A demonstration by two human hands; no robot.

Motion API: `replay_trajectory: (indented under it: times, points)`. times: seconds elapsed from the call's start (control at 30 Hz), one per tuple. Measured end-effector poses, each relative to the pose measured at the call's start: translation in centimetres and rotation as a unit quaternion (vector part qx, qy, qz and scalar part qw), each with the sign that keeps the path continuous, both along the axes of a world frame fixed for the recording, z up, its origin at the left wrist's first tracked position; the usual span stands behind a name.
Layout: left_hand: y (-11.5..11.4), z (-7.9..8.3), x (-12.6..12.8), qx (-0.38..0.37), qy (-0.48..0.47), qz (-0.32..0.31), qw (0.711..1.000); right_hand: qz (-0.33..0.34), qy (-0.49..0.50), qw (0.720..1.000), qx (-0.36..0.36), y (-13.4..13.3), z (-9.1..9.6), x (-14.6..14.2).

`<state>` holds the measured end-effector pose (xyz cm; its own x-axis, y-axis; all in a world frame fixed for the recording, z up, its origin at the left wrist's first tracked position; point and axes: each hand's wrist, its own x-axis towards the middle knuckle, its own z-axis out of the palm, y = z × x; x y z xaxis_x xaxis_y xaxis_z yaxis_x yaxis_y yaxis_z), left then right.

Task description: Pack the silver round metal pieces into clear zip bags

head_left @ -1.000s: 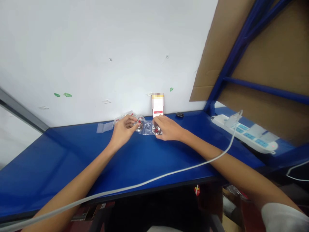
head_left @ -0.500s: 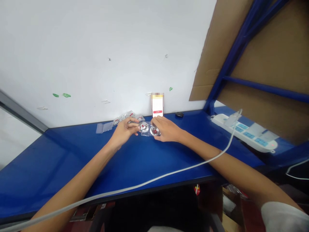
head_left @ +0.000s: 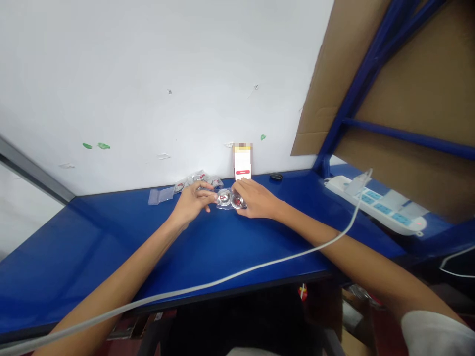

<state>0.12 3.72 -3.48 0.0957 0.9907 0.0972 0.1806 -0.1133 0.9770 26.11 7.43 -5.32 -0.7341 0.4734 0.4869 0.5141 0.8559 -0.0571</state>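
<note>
My left hand [head_left: 191, 201] and my right hand [head_left: 256, 198] meet near the back of the blue table [head_left: 222, 242]. Between them lie two small round silver parts with red centres, each in clear plastic wrap. The left part [head_left: 223, 198] is pinched by my left fingertips. My right fingers grip the right part [head_left: 237, 201]. The two parts sit side by side, almost touching. Behind my left hand lies a small pile of more wrapped parts [head_left: 196, 179] against the wall.
A phone [head_left: 242, 161] leans upright on the white wall behind my hands. An empty clear bag [head_left: 161, 195] lies to the left. A white power strip [head_left: 382, 207] sits at right under a blue rack with cardboard. A white cable [head_left: 260, 267] crosses the table's front.
Both hands drew the two wrapped parts closer together and slightly toward me; the left part moved right, away from the pile.
</note>
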Motion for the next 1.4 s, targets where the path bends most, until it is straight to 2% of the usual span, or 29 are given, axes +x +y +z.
replay_trajectory:
  times: [0.17,0.33,0.47,0.63,0.83,0.97,1.1,1.23,1.3,1.37,1.4]
  points:
    - [0.1,-0.6,0.2,0.006,0.008,-0.006,1.000,0.008,0.010,1.000,0.000,0.1,-0.3,-0.1]
    - [0.1,-1.1,0.1,0.071,0.058,0.011,0.996,-0.001,0.031,0.999,-0.008,0.1,-0.6,-0.3]
    - [-0.1,-1.0,0.2,0.086,0.076,0.004,0.993,-0.002,0.037,0.999,-0.013,-0.1,-0.5,-0.5]
    - [-0.6,-0.2,0.3,0.110,0.118,-0.024,0.987,-0.012,0.053,0.998,-0.021,-0.1,-0.4,-0.6]
    - [-1.3,0.2,0.4,0.175,0.203,-0.109,0.957,-0.008,0.062,0.998,-0.011,0.0,-0.6,-0.6]
    - [-1.5,-0.1,0.7,0.213,0.189,-0.082,0.955,-0.012,0.076,0.997,-0.019,0.0,-0.6,-0.7]
    - [-1.5,-0.2,0.8,0.227,0.200,-0.084,0.949,-0.020,0.098,0.994,-0.030,-0.2,-0.4,-0.7]
    - [-1.4,0.0,0.6,0.269,0.194,-0.045,0.942,-0.038,0.129,0.987,-0.086,-0.1,-0.5,-0.7]
    - [-1.3,0.1,0.5,0.287,0.183,-0.024,0.940,-0.034,0.165,0.974,-0.153,0.0,-0.8,-0.9]
    - [-1.2,0.1,0.3,0.307,0.179,-0.010,0.935,-0.007,0.214,0.942,-0.260,0.2,-1.2,-1.2]
    - [-1.2,0.1,0.3,0.317,0.182,-0.006,0.931,0.016,0.240,0.916,-0.321,0.3,-1.4,-1.4]
